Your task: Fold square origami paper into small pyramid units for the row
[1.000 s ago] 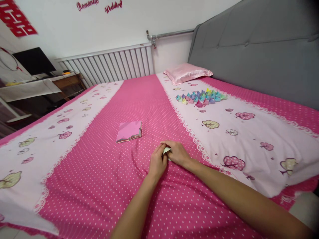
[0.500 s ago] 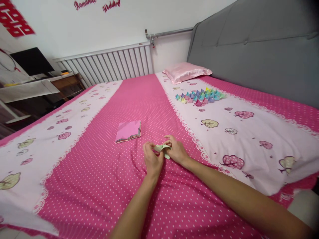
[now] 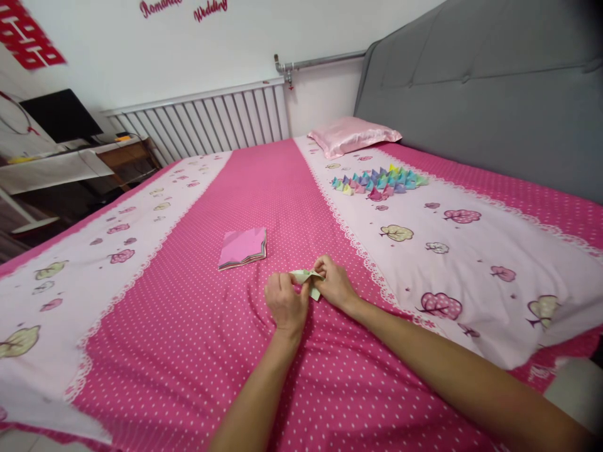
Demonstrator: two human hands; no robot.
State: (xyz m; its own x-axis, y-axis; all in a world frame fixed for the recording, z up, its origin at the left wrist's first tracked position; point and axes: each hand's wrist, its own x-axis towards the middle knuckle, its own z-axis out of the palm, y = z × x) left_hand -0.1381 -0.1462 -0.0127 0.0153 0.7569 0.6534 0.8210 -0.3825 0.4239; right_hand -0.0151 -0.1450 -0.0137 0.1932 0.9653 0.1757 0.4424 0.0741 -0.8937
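Note:
Between my two hands is a small piece of pale green origami paper (image 3: pixel 315 292), partly folded, just above the pink dotted bedspread (image 3: pixel 198 351). My left hand (image 3: pixel 286 303) pinches its left side, thumb against fingers. On the other side my right hand (image 3: pixel 333 282) grips the right part with its fingertips. The fingers cover some of the folds. Beyond my left hand lies a stack of square paper (image 3: pixel 243 247), pink on top, with wavy edges.
Several small folded paper pieces (image 3: pixel 381 181) in many colours sit in rows on the right, before a pink satin pillow (image 3: pixel 353 135). A grey headboard (image 3: pixel 490 94) borders the bed. At the back are a radiator (image 3: pixel 198 119) and a desk with a monitor (image 3: pixel 61 116).
My left hand has shifted slightly left and turned, its back now facing up more. The green paper stays between both hands; my right hand has barely moved.

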